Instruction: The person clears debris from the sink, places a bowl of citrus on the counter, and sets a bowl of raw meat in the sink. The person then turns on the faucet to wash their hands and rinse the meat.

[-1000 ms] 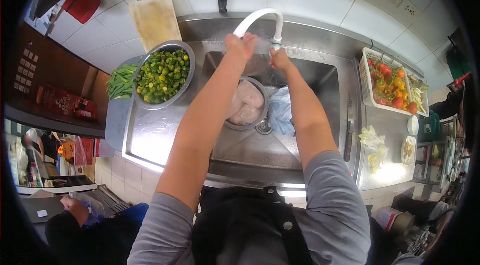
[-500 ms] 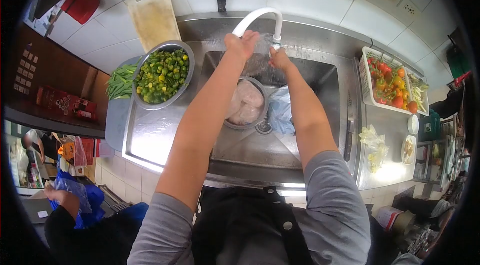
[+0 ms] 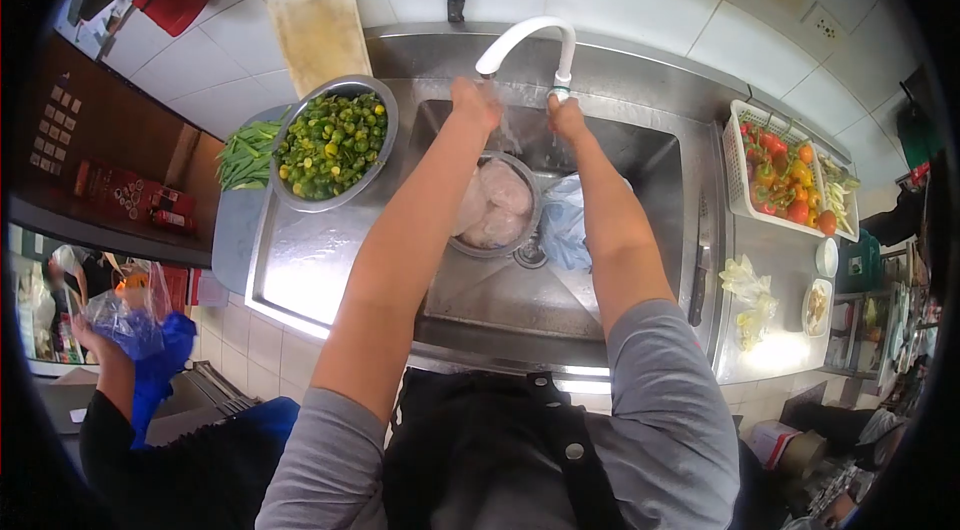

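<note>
A white faucet (image 3: pixel 528 27) curves over the steel sink (image 3: pixel 470 315). My left hand (image 3: pixel 475 104) is just under the spout, its fingers smeared by motion, and some water falls beside it. My right hand (image 3: pixel 566 117) grips the base of the faucet, at the greenish ring. Below my left hand, inside the sink, a metal bowl (image 3: pixel 536 205) holds pale pink pieces (image 3: pixel 503 188) that look like raw meat. Beside the bowl lies a light blue plastic bag (image 3: pixel 566 225), partly behind my right forearm.
A bowl of cut green citrus (image 3: pixel 330 150) stands left of the sink by green leaves (image 3: pixel 243 155). On the right are a white basket (image 3: pixel 735 165) of peppers and tomatoes and a knife (image 3: pixel 701 275). Another person's hand (image 3: pixel 95 340) holds a clear bag at lower left.
My left hand has dropped slightly from its open, palm-up pose under the water, and the spray has thinned. My right hand stays at the faucet base. The other person's bag has moved.
</note>
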`<state>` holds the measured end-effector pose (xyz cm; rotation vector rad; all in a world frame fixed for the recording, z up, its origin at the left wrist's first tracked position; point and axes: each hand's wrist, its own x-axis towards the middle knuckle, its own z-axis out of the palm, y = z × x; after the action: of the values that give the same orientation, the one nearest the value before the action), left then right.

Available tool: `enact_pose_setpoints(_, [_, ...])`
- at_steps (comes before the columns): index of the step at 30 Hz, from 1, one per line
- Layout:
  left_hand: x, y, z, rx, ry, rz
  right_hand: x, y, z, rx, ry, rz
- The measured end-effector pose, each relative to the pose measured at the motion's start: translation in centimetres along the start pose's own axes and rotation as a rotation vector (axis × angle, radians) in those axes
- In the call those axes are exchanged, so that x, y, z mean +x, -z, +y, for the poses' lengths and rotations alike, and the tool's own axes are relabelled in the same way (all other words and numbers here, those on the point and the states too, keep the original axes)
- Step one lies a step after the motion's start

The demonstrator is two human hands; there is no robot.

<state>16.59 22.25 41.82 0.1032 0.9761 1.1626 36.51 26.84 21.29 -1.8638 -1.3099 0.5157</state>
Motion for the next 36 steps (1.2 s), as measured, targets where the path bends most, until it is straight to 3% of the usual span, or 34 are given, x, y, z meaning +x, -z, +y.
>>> enact_pose_setpoints(1, [0.0, 0.3, 0.2, 0.001, 0.002, -0.001, -0.6, 0.6, -0.9, 0.001, 0.003, -0.005])
enact_pose_setpoints(3, [-1.8, -0.4, 0.8, 0.035, -0.021, 0.027, -2.7, 4.1, -4.5, 0.417, -0.163, -0.26])
enact_pose_setpoints(4, [-2.5, -0.5, 1.0, 0.073, -0.04, 0.055, -3.4, 5.0, -5.9, 0.415, -0.161, -0.266])
enact_pose_setpoints(7, [-2.0, -0.3, 1.1, 0.051, -0.017, 0.034, -4.6, 5.4, -7.6, 0.257, -0.194, -0.16])
enact_pose_setpoints(9, [-1.6, -0.2, 0.8, 0.109, -0.022, -0.009, -3.9, 3.8, -6.6, -0.132, -0.19, 0.037])
enact_pose_setpoints(12, [-1.2, -0.5, 0.4, 0.182, -0.04, -0.04, -5.4, 5.4, -10.2, -0.197, -0.309, 0.006])
enact_pose_setpoints(18, [-1.2, -0.1, 0.1, 0.18, -0.026, -0.047, -4.6, 3.8, -10.4, -0.281, -0.338, 0.069])
enact_pose_setpoints(22, [0.3, 1.0, 0.0, 0.203, -0.046, -0.11, -4.3, 3.1, -9.7, -0.324, -0.337, 0.114])
enact_pose_setpoints(25, [0.8, 0.9, -0.2, 0.135, -0.024, -0.115, -4.6, 4.3, -9.0, -0.286, -0.267, -0.001])
enact_pose_setpoints(28, [1.4, 0.7, -0.7, 0.121, -0.008, -0.016, -3.8, 4.0, -6.3, -0.232, -0.091, 0.078])
enact_pose_setpoints(30, [0.5, 0.4, -0.9, 0.11, -0.017, 0.013, -3.3, 4.5, -5.4, 0.189, -0.175, -0.171])
enact_pose_setpoints(33, [0.9, 0.9, -0.9, 0.129, -0.031, -0.064, -3.5, 5.4, -5.2, 0.437, -0.173, -0.314])
enact_pose_setpoints(36, [-1.0, 0.4, -0.4, 0.157, 0.024, -0.144, -4.4, 5.9, -6.0, 0.629, -0.282, -0.308])
